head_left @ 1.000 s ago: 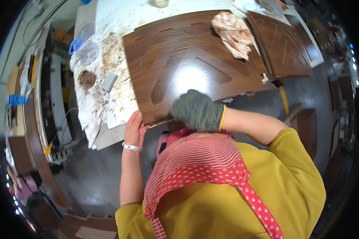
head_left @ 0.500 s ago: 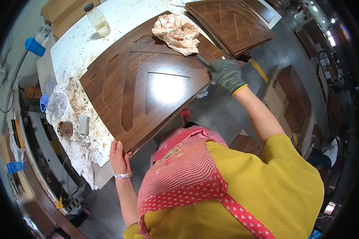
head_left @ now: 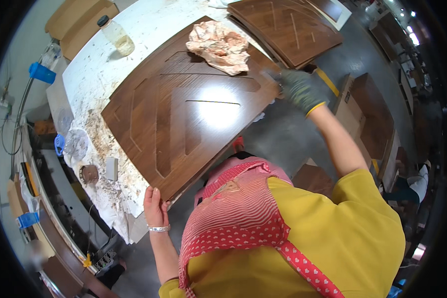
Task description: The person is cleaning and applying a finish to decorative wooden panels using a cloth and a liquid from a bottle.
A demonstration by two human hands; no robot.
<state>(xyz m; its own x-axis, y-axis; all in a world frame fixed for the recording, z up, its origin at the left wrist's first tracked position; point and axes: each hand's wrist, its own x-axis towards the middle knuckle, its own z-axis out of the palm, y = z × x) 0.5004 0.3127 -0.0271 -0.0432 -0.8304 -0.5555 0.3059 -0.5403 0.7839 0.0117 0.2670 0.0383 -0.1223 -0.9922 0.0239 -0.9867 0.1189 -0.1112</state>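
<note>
A dark brown wooden panel [head_left: 184, 159] with grooved geometric lines lies on the white table, its near edge overhanging. At the panel's near left corner my left hand [head_left: 155, 206], bare and with a silver bracelet, grips the edge. My right hand [head_left: 300, 89] wears a dark green-grey glove with a yellow cuff and is closed around a small dark tool [head_left: 270, 76]. Blur hides the tool's kind; its end is by the panel's right corner. On the far part of the panel rests a crumpled, stained cloth [head_left: 218, 47].
More brown panels [head_left: 288, 30] are stacked at the far right. A jar with a black lid [head_left: 116, 37] stands on the stained white table [head_left: 149, 27]. Near its left edge are a grey block [head_left: 112, 169] and a small round brown container [head_left: 89, 174]. Cardboard boxes [head_left: 350, 111] stand at right.
My right hand has moved right with the tool, from beside the cloth out to the panel's right corner. My left hand keeps its place at the near corner. The whole view has shifted slightly.
</note>
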